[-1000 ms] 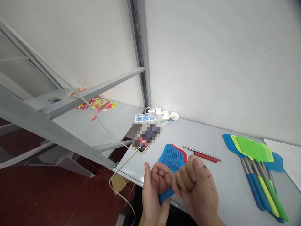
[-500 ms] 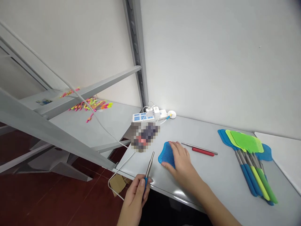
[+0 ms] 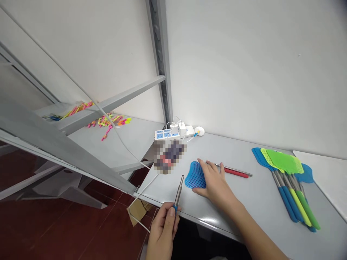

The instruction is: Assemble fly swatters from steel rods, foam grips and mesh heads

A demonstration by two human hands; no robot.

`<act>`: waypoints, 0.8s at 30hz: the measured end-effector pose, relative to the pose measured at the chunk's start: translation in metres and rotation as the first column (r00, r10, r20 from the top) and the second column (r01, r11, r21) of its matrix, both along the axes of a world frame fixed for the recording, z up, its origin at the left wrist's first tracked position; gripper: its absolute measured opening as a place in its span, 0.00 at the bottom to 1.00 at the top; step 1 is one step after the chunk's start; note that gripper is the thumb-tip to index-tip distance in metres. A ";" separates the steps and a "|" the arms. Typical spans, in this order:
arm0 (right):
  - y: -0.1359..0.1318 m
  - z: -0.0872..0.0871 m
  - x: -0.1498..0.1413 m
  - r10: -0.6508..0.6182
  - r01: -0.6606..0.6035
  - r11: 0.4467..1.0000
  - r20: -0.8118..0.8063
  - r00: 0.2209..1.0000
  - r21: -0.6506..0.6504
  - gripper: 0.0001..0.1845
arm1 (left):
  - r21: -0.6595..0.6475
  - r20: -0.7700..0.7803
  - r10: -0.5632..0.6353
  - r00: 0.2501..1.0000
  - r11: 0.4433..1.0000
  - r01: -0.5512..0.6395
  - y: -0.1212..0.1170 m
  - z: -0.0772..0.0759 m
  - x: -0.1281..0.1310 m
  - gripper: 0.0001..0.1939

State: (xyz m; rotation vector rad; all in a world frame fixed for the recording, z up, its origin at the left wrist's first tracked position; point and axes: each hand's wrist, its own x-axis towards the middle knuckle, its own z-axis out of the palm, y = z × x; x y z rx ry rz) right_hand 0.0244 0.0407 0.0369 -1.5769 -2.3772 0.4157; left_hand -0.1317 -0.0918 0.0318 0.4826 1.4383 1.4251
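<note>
My left hand [image 3: 166, 223], at the front edge of the table, is closed around the blue grip of a telescopic metal rod [image 3: 179, 190], which points up and away. A blue perforated fly swatter head [image 3: 195, 176] lies on the grey tabletop. Over its right side is my right hand [image 3: 217, 182], fingers spread apart, thumb by the near edge and index finger by the far one; part of the head is hidden beneath. Just beyond these fingers lie a thin metal rod [image 3: 245, 173] and a red handle [image 3: 238, 173] side by side.
Blue and green fly swatters [image 3: 291, 187] are piled at the right beside a white sheet [image 3: 322, 168]. A power strip [image 3: 175, 133] with chargers stands by the wall, near a blurred dark object [image 3: 170, 157]. A grey metal frame [image 3: 114, 100] and white cable [image 3: 119, 139] are at the left.
My right hand has shifted slightly right across the blue swatter head, its fingers now more spread and raised. The left hand still holds the rod. The view has shifted a little.
</note>
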 end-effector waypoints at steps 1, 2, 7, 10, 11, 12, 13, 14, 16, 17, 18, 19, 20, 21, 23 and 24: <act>-0.001 0.001 0.001 -0.002 0.002 1.000 -0.024 1.000 0.022 0.52 | 0.002 -0.005 0.001 1.000 1.000 -0.001 0.000 -0.001 0.000 0.23; -0.002 0.002 0.002 -0.005 0.007 0.999 -0.059 0.998 0.043 0.52 | 0.001 -0.011 0.003 1.000 1.000 -0.003 0.000 -0.002 0.000 0.23; -0.007 0.017 0.023 -0.055 0.086 0.995 -0.434 0.899 0.052 0.56 | 0.002 -0.043 -0.115 0.992 0.993 0.115 0.002 -0.003 -0.004 0.24; -0.009 0.024 0.041 -0.230 0.294 0.956 -0.628 0.744 -0.002 0.53 | 0.038 -0.130 -0.223 0.966 0.973 0.229 0.014 0.004 -0.004 0.20; -0.010 0.026 0.047 -0.300 0.360 0.932 -0.666 0.684 -0.049 0.46 | 0.052 -0.175 -0.262 0.949 0.960 0.274 0.020 0.007 -0.003 0.19; -0.011 0.028 0.053 -0.365 0.403 0.908 -0.691 0.625 -0.115 0.38 | 0.067 -0.224 -0.296 0.928 0.946 0.318 0.027 0.012 -0.003 0.18; -0.012 0.030 0.058 -0.422 0.422 0.887 -0.706 0.569 -0.189 0.29 | 0.085 -0.278 -0.320 0.906 0.931 0.355 0.035 0.016 -0.001 0.17; -0.014 0.032 0.064 -0.468 0.428 0.866 -0.720 0.512 -0.258 0.22 | 0.099 -0.324 -0.344 0.881 0.914 0.394 0.043 0.020 0.001 0.17; -0.018 0.038 0.074 -0.528 0.431 0.822 -0.782 0.331 -0.372 0.15 | 0.114 -0.382 -0.396 0.835 0.877 0.468 0.056 0.026 0.007 0.16; -0.020 0.042 0.078 -0.538 0.428 0.799 -0.821 0.194 -0.422 0.14 | 0.112 -0.392 -0.428 0.814 0.856 0.504 0.061 0.028 0.011 0.15; -0.022 0.045 0.083 -0.529 0.420 0.781 -0.847 0.052 -0.462 0.14 | 0.107 -0.397 -0.461 0.793 0.835 0.539 0.065 0.029 0.016 0.15; -0.025 0.049 0.087 -0.509 0.413 0.768 -0.858 -0.072 -0.490 0.13 | 0.102 -0.402 -0.494 0.771 0.813 0.574 0.067 0.029 0.021 0.15; -0.027 0.053 0.090 -0.489 0.412 0.756 -0.857 -0.163 -0.509 0.13 | 0.095 -0.407 -0.523 0.748 0.791 0.605 0.068 0.029 0.026 0.15; -0.029 0.057 0.093 -0.472 0.419 0.745 -0.854 -0.219 -0.519 0.13 | 0.087 -0.416 -0.550 0.724 0.769 0.634 0.068 0.029 0.031 0.15; -0.032 0.062 0.097 -0.428 0.452 0.734 -0.862 -0.271 -0.507 0.12 | 0.058 -0.446 -0.592 0.671 0.730 0.681 0.067 0.028 0.040 0.14; -0.032 0.065 0.098 -0.400 0.465 0.733 -0.867 -0.296 -0.497 0.12 | 0.039 -0.462 -0.607 0.647 0.715 0.698 0.066 0.028 0.044 0.14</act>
